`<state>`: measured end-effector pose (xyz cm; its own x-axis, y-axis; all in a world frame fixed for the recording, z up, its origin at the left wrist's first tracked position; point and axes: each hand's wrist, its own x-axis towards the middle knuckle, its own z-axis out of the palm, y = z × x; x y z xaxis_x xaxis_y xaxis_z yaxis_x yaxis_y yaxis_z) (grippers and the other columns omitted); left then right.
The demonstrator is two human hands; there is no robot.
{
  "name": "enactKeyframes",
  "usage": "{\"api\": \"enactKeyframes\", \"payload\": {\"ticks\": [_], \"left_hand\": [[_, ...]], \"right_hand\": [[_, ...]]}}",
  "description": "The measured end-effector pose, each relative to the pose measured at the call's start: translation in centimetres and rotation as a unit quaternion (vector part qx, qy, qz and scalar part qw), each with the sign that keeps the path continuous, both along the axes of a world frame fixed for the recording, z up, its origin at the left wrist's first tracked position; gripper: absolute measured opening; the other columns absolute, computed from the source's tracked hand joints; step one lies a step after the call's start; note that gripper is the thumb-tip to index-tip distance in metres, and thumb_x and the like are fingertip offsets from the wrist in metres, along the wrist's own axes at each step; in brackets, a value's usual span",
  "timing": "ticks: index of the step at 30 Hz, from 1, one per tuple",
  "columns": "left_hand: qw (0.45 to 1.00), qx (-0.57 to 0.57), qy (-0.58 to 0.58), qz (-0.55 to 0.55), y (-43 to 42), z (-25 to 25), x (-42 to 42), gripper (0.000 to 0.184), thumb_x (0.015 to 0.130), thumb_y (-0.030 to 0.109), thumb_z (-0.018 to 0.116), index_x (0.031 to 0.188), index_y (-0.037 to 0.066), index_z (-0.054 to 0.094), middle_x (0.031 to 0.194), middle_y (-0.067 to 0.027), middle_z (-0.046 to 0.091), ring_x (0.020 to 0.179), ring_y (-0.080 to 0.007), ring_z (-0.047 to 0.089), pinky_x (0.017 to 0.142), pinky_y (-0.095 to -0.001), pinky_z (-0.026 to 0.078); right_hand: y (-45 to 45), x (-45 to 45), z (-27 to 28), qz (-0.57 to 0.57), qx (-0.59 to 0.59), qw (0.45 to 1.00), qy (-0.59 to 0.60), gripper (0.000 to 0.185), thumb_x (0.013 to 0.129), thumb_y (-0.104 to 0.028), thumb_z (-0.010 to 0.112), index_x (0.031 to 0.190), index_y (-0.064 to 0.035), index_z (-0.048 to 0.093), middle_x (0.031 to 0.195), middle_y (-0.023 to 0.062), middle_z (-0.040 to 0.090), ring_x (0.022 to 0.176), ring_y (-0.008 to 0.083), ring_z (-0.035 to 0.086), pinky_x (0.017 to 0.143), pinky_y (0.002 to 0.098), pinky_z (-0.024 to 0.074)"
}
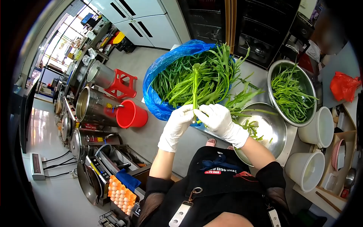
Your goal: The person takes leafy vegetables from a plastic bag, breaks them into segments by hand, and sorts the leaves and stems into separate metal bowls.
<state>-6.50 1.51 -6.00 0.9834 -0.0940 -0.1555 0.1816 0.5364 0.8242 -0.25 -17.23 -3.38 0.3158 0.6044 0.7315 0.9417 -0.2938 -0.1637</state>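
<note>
Both hands wear white gloves and meet at the near edge of the blue bag. My left hand (176, 125) pinches the lower end of a green stalk (195, 89) that stands up between the hands. Close beside it, my right hand (219, 120) has its fingers closed on the same stalk. Behind them the blue plastic bag (151, 81) is full of long leafy greens (211, 72). Some leaves hang over its right side. To the right a steel basin (278, 130) holds a few short cut pieces. Another steel bowl (314, 81) holds a heap of greens (289, 90).
Two white buckets (326, 126) (312, 166) and a red bag (344, 86) are at the right. At the left are a red bucket (132, 114), a red stool (126, 85), steel pots (85, 104) and an egg tray (121, 195). White cabinets (151, 30) stand behind.
</note>
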Motion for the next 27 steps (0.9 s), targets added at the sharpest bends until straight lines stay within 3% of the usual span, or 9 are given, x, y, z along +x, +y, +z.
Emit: {"api": "enactKeyframes", "payload": {"ticks": [5,8,11,14,15,16,19,22,27], "left_hand": [[0.999,-0.021,0.028,0.039,-1.1,-0.4,0.0,0.035,0.087,0.011,0.066,0.117,-0.004,0.058,0.113,-0.0102,0.063,0.102,-0.0200,0.060,0.089,-0.0344,0.049],[0.996,0.001,0.038,0.085,-2.2,0.7,-0.2,0.030,0.089,0.010,0.065,0.114,-0.005,0.061,0.102,-0.0071,0.065,0.084,-0.0126,0.059,0.074,-0.0267,0.046],[0.986,0.092,0.041,0.133,-2.0,-0.5,0.1,0.029,0.089,0.011,0.065,0.112,-0.006,0.063,0.097,-0.0066,0.065,0.080,-0.0121,0.057,0.073,-0.0251,0.045],[0.983,0.076,0.046,0.162,-2.5,-1.0,0.0,0.029,0.089,0.011,0.065,0.111,-0.008,0.063,0.091,-0.0061,0.064,0.076,-0.0120,0.055,0.071,-0.0238,0.044],[0.984,0.067,0.049,0.158,-2.5,-1.1,-0.1,0.029,0.089,0.011,0.065,0.111,-0.008,0.063,0.091,-0.0060,0.064,0.076,-0.0121,0.055,0.070,-0.0239,0.043],[0.985,0.058,0.052,0.154,-2.5,-1.2,-0.2,0.030,0.089,0.011,0.065,0.111,-0.008,0.063,0.090,-0.0059,0.063,0.075,-0.0121,0.054,0.070,-0.0240,0.043],[0.986,0.029,0.052,0.156,-2.7,-1.4,-0.4,0.031,0.089,0.011,0.065,0.111,-0.009,0.062,0.090,-0.0061,0.063,0.076,-0.0126,0.053,0.070,-0.0247,0.042],[0.987,0.000,0.044,0.158,-2.7,-2.0,-0.3,0.031,0.089,0.011,0.065,0.112,-0.009,0.062,0.091,-0.0064,0.062,0.077,-0.0131,0.053,0.070,-0.0253,0.042],[0.983,-0.026,0.043,0.176,-2.9,-1.8,-0.1,0.029,0.090,0.013,0.064,0.110,-0.008,0.062,0.088,-0.0052,0.061,0.075,-0.0130,0.052,0.069,-0.0257,0.042]], "right_hand": [[0.9,-0.4,-1.9,-0.019,0.057,0.994,0.093,0.028,0.073,-0.018,0.069,0.095,-0.0058,0.058,0.086,0.0074,0.055,0.070,0.0238,0.059,0.059,0.0340,0.0480],[1.2,-0.9,-2.3,-0.030,0.056,0.987,0.146,0.030,0.073,-0.018,0.069,0.097,-0.0056,0.058,0.085,0.0089,0.055,0.071,0.0255,0.060,0.061,0.0358,0.0486],[1.8,-1.6,-3.2,-0.045,0.078,0.955,0.284,0.026,0.075,-0.018,0.069,0.095,-0.0037,0.059,0.085,0.0114,0.057,0.072,0.0285,0.061,0.062,0.0366,0.0489],[2.3,-1.2,-3.8,-0.026,0.096,0.861,0.499,0.021,0.079,-0.018,0.067,0.090,-0.0011,0.061,0.083,0.0147,0.061,0.072,0.0293,0.062,0.064,0.0350,0.0486],[2.1,-0.8,-3.7,-0.009,0.070,0.790,0.609,0.019,0.082,-0.017,0.065,0.085,0.0010,0.062,0.079,0.0129,0.064,0.070,0.0227,0.063,0.064,0.0315,0.0474],[1.8,-0.6,-3.7,0.018,0.082,0.767,0.636,0.018,0.083,-0.016,0.065,0.085,0.0012,0.063,0.079,0.0111,0.065,0.070,0.0197,0.062,0.065,0.0304,0.0471],[1.4,-0.4,-2.9,0.086,0.125,0.698,0.700,0.012,0.085,-0.010,0.062,0.085,0.0023,0.064,0.077,0.0035,0.065,0.071,0.0097,0.056,0.065,0.0264,0.0458],[1.1,-0.3,-2.2,0.081,0.117,0.668,0.730,0.011,0.084,-0.008,0.061,0.085,0.0026,0.064,0.078,0.0035,0.066,0.071,0.0100,0.056,0.066,0.0256,0.0460],[0.9,-0.5,-2.9,0.064,0.101,0.694,0.710,0.010,0.083,-0.008,0.061,0.080,0.0007,0.061,0.070,0.0015,0.059,0.065,0.0088,0.051,0.060,0.0271,0.0432]]}}
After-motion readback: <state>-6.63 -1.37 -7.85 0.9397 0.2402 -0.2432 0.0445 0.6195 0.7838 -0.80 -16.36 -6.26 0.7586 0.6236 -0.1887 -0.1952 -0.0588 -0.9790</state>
